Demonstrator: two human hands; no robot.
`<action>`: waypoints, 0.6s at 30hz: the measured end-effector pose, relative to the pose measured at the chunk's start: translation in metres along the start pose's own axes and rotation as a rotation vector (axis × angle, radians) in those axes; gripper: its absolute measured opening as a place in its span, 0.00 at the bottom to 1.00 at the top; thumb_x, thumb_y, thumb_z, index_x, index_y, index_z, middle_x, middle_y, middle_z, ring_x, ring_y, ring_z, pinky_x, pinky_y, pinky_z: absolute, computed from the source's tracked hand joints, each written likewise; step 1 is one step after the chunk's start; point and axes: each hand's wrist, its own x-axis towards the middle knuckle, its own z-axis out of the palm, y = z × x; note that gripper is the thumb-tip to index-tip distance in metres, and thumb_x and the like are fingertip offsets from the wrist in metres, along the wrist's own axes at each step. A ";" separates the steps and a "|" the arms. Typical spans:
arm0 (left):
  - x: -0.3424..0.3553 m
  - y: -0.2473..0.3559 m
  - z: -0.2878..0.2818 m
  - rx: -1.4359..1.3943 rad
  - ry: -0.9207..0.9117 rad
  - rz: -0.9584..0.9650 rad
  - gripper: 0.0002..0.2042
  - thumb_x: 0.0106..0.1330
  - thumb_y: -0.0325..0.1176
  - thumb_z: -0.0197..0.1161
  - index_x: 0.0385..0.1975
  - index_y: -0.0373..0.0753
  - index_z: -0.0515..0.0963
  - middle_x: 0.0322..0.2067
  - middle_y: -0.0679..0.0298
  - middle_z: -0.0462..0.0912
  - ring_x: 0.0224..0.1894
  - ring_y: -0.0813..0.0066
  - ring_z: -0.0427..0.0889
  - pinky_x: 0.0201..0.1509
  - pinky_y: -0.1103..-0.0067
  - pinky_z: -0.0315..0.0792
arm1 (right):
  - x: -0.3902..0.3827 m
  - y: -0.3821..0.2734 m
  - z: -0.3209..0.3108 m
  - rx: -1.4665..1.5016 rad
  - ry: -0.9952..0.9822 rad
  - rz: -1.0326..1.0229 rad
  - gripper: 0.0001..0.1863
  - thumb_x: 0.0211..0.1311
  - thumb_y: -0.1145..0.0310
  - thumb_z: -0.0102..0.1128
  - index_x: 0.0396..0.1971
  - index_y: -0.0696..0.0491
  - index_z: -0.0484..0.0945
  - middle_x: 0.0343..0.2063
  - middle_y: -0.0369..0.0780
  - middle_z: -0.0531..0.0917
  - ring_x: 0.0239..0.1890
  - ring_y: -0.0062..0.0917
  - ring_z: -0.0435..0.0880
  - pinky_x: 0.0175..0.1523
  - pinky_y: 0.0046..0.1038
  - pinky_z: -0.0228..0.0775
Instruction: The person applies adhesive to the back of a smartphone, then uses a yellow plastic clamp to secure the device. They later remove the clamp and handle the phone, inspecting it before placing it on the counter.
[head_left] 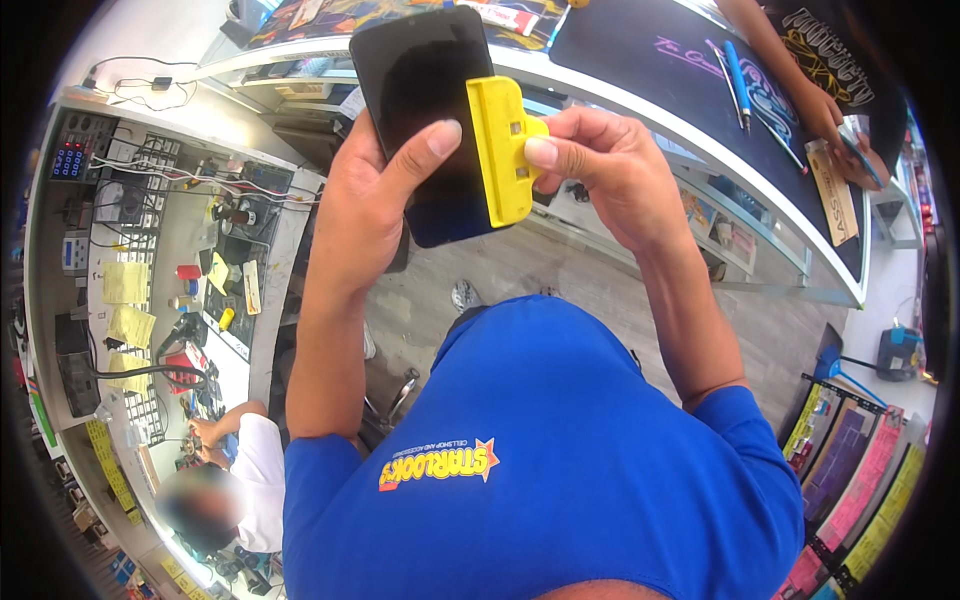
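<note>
A black smartphone (420, 90) with a dark screen is held up at the top middle, tilted slightly. My left hand (375, 185) grips its left side, with the thumb lying over the glass. Along the phone's right edge sits a yellow plastic clamp (495, 150), its wide jaw lying over the screen. My right hand (610, 165) pinches the clamp's tab between thumb and fingers. The clamp's other jaw, behind the phone, is hidden.
Ahead runs a glass-fronted counter with a black mat (640, 60) bearing a blue pen (738, 85). A person's hand (845, 140) holds a phone there. On the left, a cluttered workbench (215, 300) has someone in white (262, 480) seated at it. Racks (840, 470) stand at right.
</note>
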 end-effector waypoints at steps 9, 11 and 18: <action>0.005 -0.006 -0.005 -0.061 0.130 -0.052 0.20 0.77 0.38 0.65 0.62 0.36 0.76 0.54 0.64 0.83 0.56 0.77 0.81 0.64 0.78 0.72 | 0.019 0.000 -0.001 0.013 -0.057 0.089 0.16 0.63 0.62 0.77 0.43 0.59 0.88 0.34 0.39 0.89 0.33 0.19 0.86 0.44 0.22 0.78; 0.005 -0.010 -0.017 -0.100 0.154 -0.082 0.19 0.77 0.38 0.65 0.62 0.36 0.76 0.54 0.64 0.83 0.56 0.78 0.81 0.65 0.78 0.71 | 0.029 0.005 0.005 0.016 -0.089 0.128 0.17 0.64 0.62 0.77 0.43 0.59 0.87 0.35 0.39 0.89 0.34 0.18 0.86 0.45 0.22 0.78; 0.007 -0.038 -0.099 -0.170 0.242 -0.123 0.21 0.75 0.41 0.66 0.62 0.36 0.76 0.50 0.66 0.84 0.51 0.78 0.82 0.57 0.79 0.75 | 0.082 0.044 0.059 0.160 -0.221 0.243 0.24 0.72 0.59 0.68 0.59 0.60 0.79 0.50 0.39 0.86 0.49 0.19 0.85 0.57 0.25 0.76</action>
